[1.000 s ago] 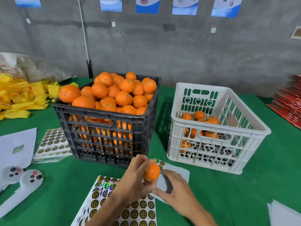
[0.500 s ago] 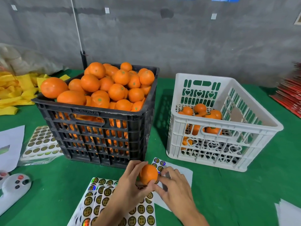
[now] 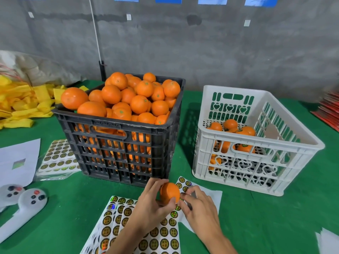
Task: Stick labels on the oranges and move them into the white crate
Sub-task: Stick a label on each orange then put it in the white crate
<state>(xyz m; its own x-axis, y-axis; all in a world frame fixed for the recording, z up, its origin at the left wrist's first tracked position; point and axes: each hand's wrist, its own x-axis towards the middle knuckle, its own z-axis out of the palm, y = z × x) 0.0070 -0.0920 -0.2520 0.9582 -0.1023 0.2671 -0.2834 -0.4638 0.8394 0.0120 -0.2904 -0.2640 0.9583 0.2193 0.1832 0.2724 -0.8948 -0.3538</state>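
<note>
My left hand (image 3: 150, 204) grips one orange (image 3: 169, 192) just above the label sheets (image 3: 139, 233) at the table's front. My right hand (image 3: 199, 209) is beside it, its curled fingertips touching the orange's right side and a small label sheet (image 3: 185, 184); whether they pinch a label I cannot tell. The black crate (image 3: 124, 140), heaped with oranges, stands behind on the left. The white crate (image 3: 256, 143) on the right holds several oranges in its far left corner.
A second stack of label sheets (image 3: 58, 158) and white papers (image 3: 18, 160) lie on the green table at left, beside a white controller (image 3: 25, 204). Yellow foam pieces (image 3: 22, 103) pile up at far left. Red items (image 3: 328, 110) sit at the right edge.
The camera has tilted and shifted. Both hands stay at the label sheets with the orange; my right fingers have closed in against the orange's right side.
</note>
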